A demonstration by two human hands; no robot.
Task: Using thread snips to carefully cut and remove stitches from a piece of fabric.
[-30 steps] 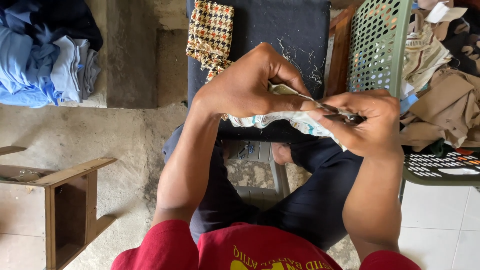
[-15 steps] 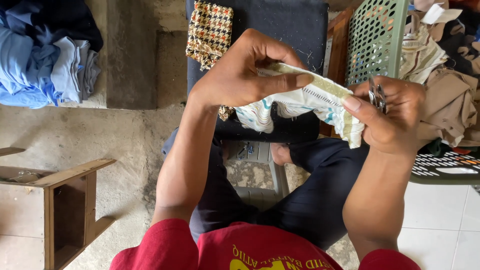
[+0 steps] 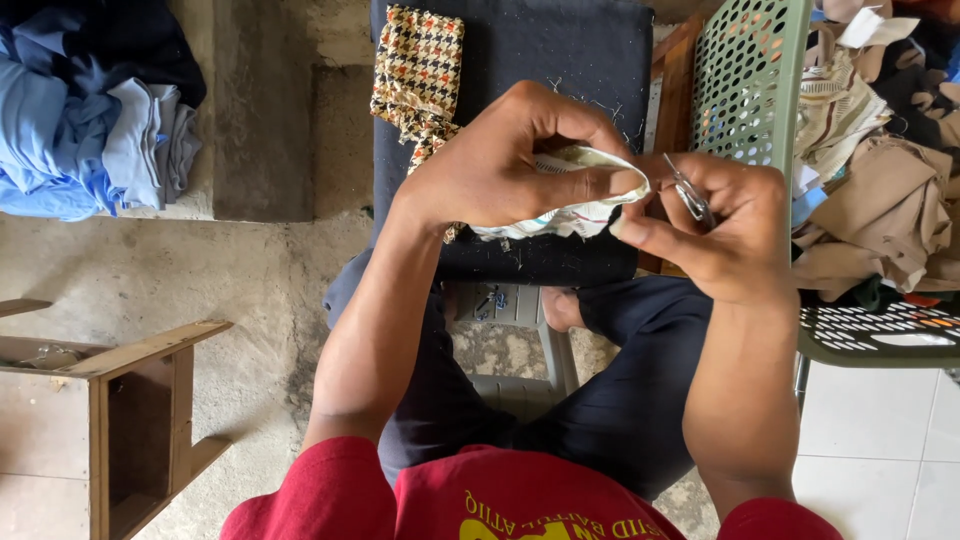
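So the left hand (image 3: pixel 500 165) is pinched tight on a folded striped cloth (image 3: pixel 575 205), held above the dark cushion's (image 3: pixel 540 50) near edge. Right hand (image 3: pixel 725 225) grips small metal snips (image 3: pixel 690 192) just beside the cloth's right end, thumb touching it.

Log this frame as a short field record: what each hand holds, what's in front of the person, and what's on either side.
left hand: pinches a folded pale striped cloth piece
right hand: holds small metal snips at the cloth's edge
in front: dark padded surface bearing a houndstooth fabric piece
right side: green perforated basket with beige garments
left side: blue clothes pile, wooden stool
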